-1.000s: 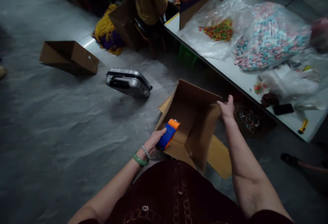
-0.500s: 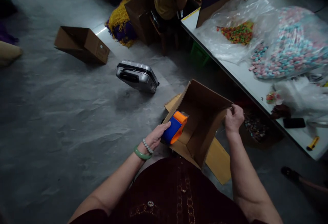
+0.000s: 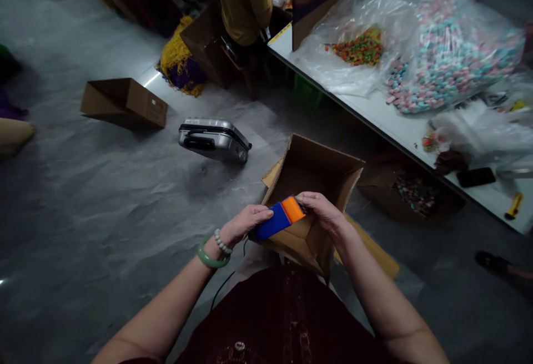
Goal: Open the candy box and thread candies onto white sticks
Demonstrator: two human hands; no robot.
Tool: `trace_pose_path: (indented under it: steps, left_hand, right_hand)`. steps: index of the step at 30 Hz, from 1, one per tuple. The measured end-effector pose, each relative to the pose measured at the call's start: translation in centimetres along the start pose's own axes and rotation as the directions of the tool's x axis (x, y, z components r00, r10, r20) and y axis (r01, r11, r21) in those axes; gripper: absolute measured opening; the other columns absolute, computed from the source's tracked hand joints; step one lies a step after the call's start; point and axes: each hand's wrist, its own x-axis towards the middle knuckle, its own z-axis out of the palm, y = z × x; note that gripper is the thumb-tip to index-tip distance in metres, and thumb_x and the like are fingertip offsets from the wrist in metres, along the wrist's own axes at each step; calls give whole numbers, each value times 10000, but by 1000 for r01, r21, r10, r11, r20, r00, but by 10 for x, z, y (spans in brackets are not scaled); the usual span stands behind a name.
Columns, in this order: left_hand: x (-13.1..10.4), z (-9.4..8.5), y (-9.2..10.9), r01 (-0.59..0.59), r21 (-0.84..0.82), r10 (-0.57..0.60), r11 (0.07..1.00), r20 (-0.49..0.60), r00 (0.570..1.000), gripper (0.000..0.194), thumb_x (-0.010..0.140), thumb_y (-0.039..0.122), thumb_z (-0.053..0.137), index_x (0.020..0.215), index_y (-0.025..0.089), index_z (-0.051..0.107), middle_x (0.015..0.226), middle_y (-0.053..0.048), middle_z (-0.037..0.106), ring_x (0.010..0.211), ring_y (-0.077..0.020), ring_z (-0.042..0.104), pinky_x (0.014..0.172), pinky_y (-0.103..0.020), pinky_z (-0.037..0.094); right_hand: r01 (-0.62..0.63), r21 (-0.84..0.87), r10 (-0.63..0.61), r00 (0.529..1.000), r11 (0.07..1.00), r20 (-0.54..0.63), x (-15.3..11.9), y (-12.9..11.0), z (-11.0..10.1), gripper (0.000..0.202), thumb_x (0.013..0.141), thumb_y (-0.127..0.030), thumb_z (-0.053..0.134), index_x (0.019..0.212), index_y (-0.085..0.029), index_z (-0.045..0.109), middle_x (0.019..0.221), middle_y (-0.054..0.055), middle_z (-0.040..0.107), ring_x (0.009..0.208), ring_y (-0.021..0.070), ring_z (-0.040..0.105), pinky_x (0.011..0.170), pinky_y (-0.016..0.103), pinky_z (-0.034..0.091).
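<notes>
A blue and orange tape dispenser [image 3: 275, 221] is held over the open cardboard box [image 3: 320, 156] in front of me. My left hand [image 3: 247, 222] is closed round its blue part, thumb on top. At the orange end, the fingers of my right hand [image 3: 318, 206] are pinched together against the dispenser. Whether they also hold a strip of tape, I cannot make out. Below the hands the box stands with its mouth up, and its inside shows bare brown walls. One outer flap [image 3: 370, 247] sticks out on the right.
A silver suitcase [image 3: 214, 141] and another open box [image 3: 125, 103] stand on the floor ahead. The white table [image 3: 333, 89] at right bears a large bag of pink and blue candies [image 3: 453, 59], a phone [image 3: 476, 177] and a yellow cutter [image 3: 513, 206]. A person in a yellow-brown top [image 3: 244, 3] is beyond.
My right hand has let go of the box's right edge and moved left to the orange end of the tape dispenser. The dispenser, in my left hand, has turned.
</notes>
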Motion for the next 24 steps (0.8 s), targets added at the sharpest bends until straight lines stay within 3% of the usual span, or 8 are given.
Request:
trace_pose_path:
  steps: [5, 9, 12, 16, 19, 22, 24]
  left_hand:
    - [12, -17, 4, -1, 48, -2, 999, 45, 999, 558, 707, 690, 654, 658, 147, 538, 579, 48, 430, 555, -78, 323, 544, -232, 229]
    - [15, -43, 13, -29, 43, 24, 999, 103, 994, 541, 644, 662, 724, 694, 141, 586, 589, 42, 483, 555, -77, 365, 539, -224, 255]
    - [11, -66, 21, -9, -51, 14, 999, 102, 995, 533, 600, 625, 772, 728, 123, 645, 618, 13, 572, 570, -90, 449, 563, -223, 324]
    - [4, -102, 28, -15, -264, 19, 964, 11, 1000, 532, 609, 591, 784, 801, 100, 711, 689, -42, 680, 600, -118, 549, 606, -233, 407]
    - [1, -132, 30, -22, -377, 24, 926, -1, 1000, 515, 597, 544, 815, 839, 95, 739, 769, -74, 730, 645, -145, 609, 643, -244, 455]
    - [3, -157, 27, -4, -463, 15, 887, 20, 1000, 501, 597, 535, 823, 835, 99, 752, 792, -83, 745, 663, -157, 629, 653, -250, 473]
    - [11, -168, 23, -5, -495, 12, 869, 10, 1000, 484, 606, 543, 820, 790, 101, 751, 764, -78, 741, 644, -149, 617, 639, -246, 467]
  right_hand:
    - [29, 48, -22, 988, 998, -155, 7, -2, 13, 297, 565, -422, 765, 633, -160, 642, 561, -24, 547, 539, 88, 407, 564, 247, 288]
    - [49, -54, -63, 955, 997, -291, 27, -13, 33, 252, 562, -406, 715, 605, -168, 646, 551, -16, 563, 544, 98, 420, 573, 254, 315]
    - [9, -160, -63, 942, 987, -331, 59, -31, 54, 176, 518, -339, 681, 553, -173, 631, 531, -15, 562, 541, 100, 423, 569, 256, 327]
    - [-61, -306, -60, 927, 950, -371, 118, -69, 71, 104, 487, -255, 661, 521, -172, 610, 518, -10, 557, 531, 106, 447, 555, 258, 353]
    - [-104, -470, -193, 819, 876, -540, 162, -112, 53, 80, 531, -217, 669, 565, -172, 612, 503, -23, 531, 516, 106, 445, 532, 254, 354]
    - [-219, -618, -331, 686, 755, -648, 198, -155, 14, 65, 595, -187, 676, 604, -176, 613, 495, -37, 507, 509, 101, 443, 514, 243, 343]
    - [-291, -648, -339, 664, 704, -666, 220, -177, -11, 86, 623, -174, 691, 599, -173, 609, 491, -36, 499, 499, 97, 436, 506, 242, 343]
